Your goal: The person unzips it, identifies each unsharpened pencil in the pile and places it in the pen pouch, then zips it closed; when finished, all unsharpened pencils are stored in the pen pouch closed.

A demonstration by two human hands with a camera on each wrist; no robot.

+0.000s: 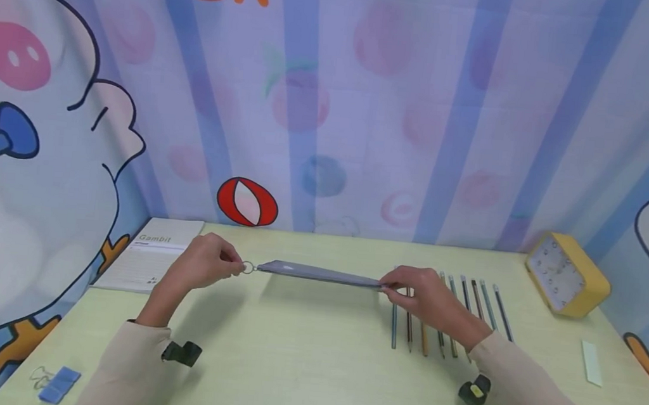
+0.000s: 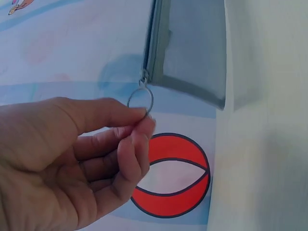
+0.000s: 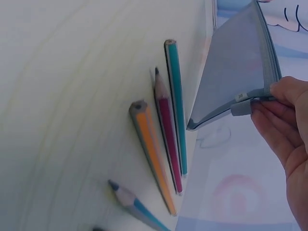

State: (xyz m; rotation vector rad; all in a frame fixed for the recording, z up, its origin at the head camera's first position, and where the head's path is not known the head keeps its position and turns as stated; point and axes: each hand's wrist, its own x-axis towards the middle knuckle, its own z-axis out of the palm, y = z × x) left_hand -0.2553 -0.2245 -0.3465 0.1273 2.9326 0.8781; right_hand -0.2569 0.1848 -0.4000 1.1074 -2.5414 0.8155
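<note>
A yellow clock (image 1: 567, 274), a booklet (image 1: 148, 262) and a blue binder clip (image 1: 58, 384) lie about

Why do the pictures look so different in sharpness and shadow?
Head view: soft, even light, and the pencil case and both arms cast faint shadows on the table; straight edges bow slightly. Left wrist view: the ring is sharp, the near palm soft. Right wrist view: the pencils are crisp, with dim, greyish light.
</note>
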